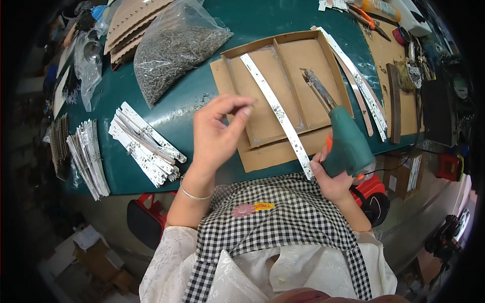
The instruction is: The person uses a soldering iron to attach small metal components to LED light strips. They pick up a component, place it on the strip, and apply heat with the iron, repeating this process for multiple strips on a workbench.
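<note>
My right hand [332,183] is wrapped round the handle of a green soldering gun [348,139] with an orange trigger. Its dark metal tip points away from me, over the right side of a shallow cardboard tray [288,76]. A long white LED strip [273,101] lies slantwise across that tray, its near end beside my right thumb; whether the thumb touches it I cannot tell. Over the tray's left edge, my left hand [218,129] is closed in a pinch, thumb against forefinger. Anything between those fingertips is too small to make out.
Bundles of white strips [146,144] lie on the green table [202,177] at left, with more strips [358,76] right of the tray. A clear bag of small metal parts [177,55] sits behind. Orange-handled pliers [371,22] lie far right.
</note>
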A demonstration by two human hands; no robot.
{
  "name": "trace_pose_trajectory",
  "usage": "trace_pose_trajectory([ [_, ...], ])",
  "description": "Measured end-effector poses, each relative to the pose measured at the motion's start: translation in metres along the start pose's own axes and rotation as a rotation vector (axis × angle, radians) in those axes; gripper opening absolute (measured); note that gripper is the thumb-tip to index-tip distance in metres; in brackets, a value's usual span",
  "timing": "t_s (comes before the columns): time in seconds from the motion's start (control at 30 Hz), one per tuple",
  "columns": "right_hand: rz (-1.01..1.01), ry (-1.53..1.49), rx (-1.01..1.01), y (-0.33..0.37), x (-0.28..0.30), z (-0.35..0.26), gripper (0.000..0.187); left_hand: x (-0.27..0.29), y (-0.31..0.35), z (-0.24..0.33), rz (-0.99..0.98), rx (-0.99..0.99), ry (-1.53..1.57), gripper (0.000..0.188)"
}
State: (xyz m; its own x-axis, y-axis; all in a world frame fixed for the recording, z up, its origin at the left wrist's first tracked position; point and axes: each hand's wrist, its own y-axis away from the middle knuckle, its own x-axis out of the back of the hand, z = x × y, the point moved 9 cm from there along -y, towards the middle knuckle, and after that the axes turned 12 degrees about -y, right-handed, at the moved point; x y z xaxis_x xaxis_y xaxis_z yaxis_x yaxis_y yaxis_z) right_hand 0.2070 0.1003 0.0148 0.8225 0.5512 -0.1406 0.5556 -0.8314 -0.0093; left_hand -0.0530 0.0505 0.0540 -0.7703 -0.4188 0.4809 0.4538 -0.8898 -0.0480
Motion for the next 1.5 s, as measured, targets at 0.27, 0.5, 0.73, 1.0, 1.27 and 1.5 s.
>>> trace_pose_trajectory([
  [0.27,-0.219,0.245,0.159,-0.015,-0.013,-0.033,0.065,-0.056,0.028,0.004,-0.310,0.287,0.774,0.023],
  [0.5,-0.069,-0.001,0.150,-0.041,-0.031,-0.040,0.020,-0.072,0.032,0.015,-0.280,0.197,0.666,0.020],
  [0.73,-0.242,0.056,0.130,-0.036,-0.039,-0.026,0.080,-0.060,0.036,0.025,-0.130,0.038,0.385,0.016],
  [1.0,-0.161,-0.057,0.179,-0.035,-0.037,-0.036,0.079,-0.043,0.039,0.063,0.062,-0.420,-0.013,0.018],
  [1.27,-0.034,-0.101,0.126,-0.036,-0.031,-0.031,0.079,-0.041,0.046,0.067,0.080,-0.496,-0.106,0.024],
  [1.5,-0.065,-0.096,0.118,-0.036,-0.032,-0.026,0.077,-0.043,0.043,0.053,0.011,-0.396,0.091,0.021],
])
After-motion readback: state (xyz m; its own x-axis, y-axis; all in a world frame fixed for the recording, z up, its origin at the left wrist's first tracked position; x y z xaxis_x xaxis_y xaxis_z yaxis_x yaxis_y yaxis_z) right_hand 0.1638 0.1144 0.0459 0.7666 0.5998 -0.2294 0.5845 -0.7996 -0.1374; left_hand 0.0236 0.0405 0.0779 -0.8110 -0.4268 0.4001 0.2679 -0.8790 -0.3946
